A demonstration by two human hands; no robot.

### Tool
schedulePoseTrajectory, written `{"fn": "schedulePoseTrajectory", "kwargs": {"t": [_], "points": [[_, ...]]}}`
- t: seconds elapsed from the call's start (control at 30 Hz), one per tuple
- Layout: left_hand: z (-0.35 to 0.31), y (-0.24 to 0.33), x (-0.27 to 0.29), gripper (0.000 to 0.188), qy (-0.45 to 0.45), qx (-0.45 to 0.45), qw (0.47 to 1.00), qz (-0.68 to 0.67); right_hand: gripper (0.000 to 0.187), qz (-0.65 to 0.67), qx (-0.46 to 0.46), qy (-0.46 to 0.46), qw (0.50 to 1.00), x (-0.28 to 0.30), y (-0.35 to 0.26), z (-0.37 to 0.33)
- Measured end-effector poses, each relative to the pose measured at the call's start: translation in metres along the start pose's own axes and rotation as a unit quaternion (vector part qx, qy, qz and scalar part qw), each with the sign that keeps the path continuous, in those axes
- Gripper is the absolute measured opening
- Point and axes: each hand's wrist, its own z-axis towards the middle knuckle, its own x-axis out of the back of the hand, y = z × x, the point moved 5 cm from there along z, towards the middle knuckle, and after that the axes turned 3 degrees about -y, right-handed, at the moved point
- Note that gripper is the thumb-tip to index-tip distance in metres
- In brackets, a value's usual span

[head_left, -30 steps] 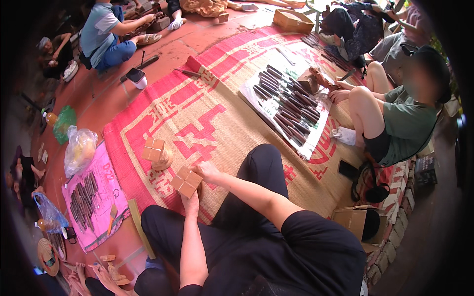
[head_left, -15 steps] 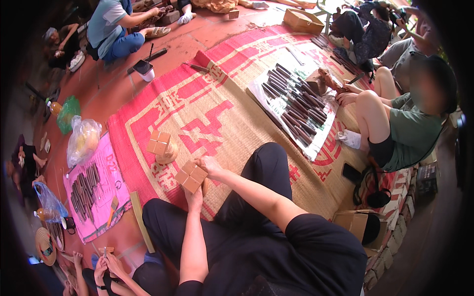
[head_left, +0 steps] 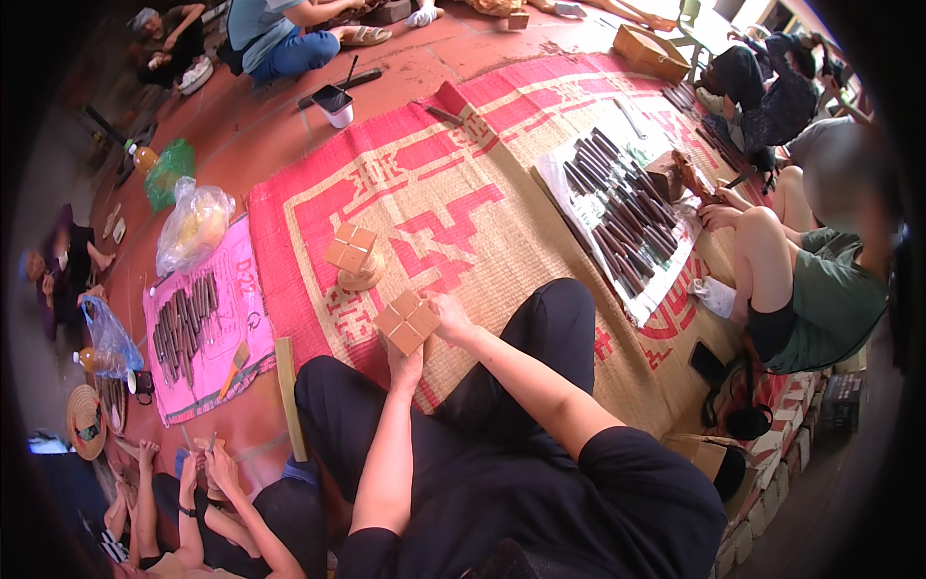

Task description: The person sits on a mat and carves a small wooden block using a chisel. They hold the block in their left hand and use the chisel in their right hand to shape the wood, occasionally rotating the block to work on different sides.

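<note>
Gripping a square wooden block (head_left: 406, 321), left hand (head_left: 406, 359) beneath, right hand (head_left: 446, 314) apparently steadying, fingers clamped.

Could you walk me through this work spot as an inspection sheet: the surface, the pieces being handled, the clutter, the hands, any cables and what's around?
Surface: woven mat with red pattern, laid on a reddish floor.
Job's things: square tan block of four pieces, held over the mat; a similar block sits on a round stand further ahead.
Clutter: dark sticks on a white sheet; more sticks on a pink sheet; plastic bags; small cup.
Hands: left hand grips the block from below; right hand holds its right edge.
Cables: nothing seen.
Surroundings: other people sit around the mat.
</note>
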Motion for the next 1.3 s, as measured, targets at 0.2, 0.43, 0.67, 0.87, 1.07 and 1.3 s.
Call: {"fn": "schedulePoseTrajectory", "kwargs": {"t": [0.2, 0.43, 0.67, 0.87, 1.07, 1.3], "points": [[0.001, -0.018, 0.003, 0.047, -0.008, 0.003, 0.999, 0.031, 0.026, -0.11, -0.039, -0.083, 0.99, 0.004, -0.003, -0.001], [0.003, -0.023, 0.004, 0.049, -0.019, -0.01, 0.997, 0.076, 0.026, -0.073, -0.02, -0.007, 0.997, 0.004, -0.004, -0.015], [0.001, -0.004, 0.002, 0.05, 0.006, -0.022, 0.997, 0.079, 0.023, -0.083, 0.018, 0.021, 0.996, 0.015, -0.016, -0.011], [0.002, -0.006, 0.002, 0.052, -0.014, -0.04, 0.987, 0.154, 0.023, -0.11, -0.043, 0.027, 0.993, -0.002, -0.006, -0.041], [0.001, 0.005, 0.001, 0.049, 0.011, -0.042, 0.996, 0.08, 0.017, -0.052, -0.09, 0.007, 0.995, 0.02, -0.027, -0.033], [0.006, -0.026, 0.004, 0.046, 0.004, -0.03, 0.991, 0.133, 0.012, -0.102, -0.061, 0.027, 0.993, -0.014, -0.012, -0.062]]}}
